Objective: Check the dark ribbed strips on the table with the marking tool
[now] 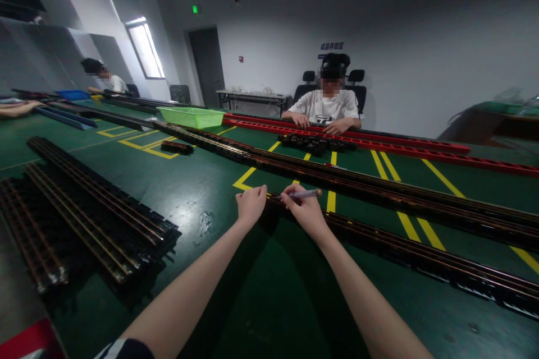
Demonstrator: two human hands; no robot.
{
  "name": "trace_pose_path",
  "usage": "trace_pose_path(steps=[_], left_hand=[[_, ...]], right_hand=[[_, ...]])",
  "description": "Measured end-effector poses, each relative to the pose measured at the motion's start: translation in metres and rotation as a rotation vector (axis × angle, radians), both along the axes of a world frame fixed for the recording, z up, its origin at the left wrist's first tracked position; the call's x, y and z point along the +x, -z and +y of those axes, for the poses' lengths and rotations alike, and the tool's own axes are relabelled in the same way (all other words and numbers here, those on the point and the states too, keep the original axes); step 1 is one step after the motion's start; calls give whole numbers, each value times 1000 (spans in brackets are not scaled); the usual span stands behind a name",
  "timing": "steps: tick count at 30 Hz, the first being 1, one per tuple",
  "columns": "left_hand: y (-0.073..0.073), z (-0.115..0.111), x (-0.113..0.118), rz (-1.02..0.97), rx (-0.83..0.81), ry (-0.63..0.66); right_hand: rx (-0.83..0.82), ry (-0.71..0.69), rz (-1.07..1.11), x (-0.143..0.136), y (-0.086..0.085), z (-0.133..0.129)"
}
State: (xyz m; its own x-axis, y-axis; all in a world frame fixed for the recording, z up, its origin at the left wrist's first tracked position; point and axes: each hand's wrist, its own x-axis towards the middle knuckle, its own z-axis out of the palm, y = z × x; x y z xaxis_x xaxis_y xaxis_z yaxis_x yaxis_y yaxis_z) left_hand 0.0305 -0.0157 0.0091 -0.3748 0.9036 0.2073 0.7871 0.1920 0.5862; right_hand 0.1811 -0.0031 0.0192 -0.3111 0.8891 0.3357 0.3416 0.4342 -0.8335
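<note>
A long black rail with copper-coloured strips (396,241) runs from between my hands to the right edge of the view. At its left end, my left hand (251,205) has its fingers closed on the rail's tip. My right hand (304,208) pinches a slim pen-like tool with a pale handle (306,194), its point toward the rail close to my left fingers. Behind both hands lies a longer dark rail assembly (337,176), running diagonally over the green table.
Stacked dark rails (96,190) lie at the left. A green bin (191,117), a short dark block (177,147), black parts (315,143) and red rails (400,148) are farther back. A person (326,104) sits opposite; another (112,79) sits far left.
</note>
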Motion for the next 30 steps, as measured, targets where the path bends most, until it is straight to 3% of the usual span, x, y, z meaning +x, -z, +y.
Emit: trace_pose_path(steps=[13,30], left_hand=[[1,2,-1,61,-20,6],[2,1,0,18,13,50]], right_hand=[[-16,-18,85,2,-10,-4],[113,125,-23,24,-15,-17]])
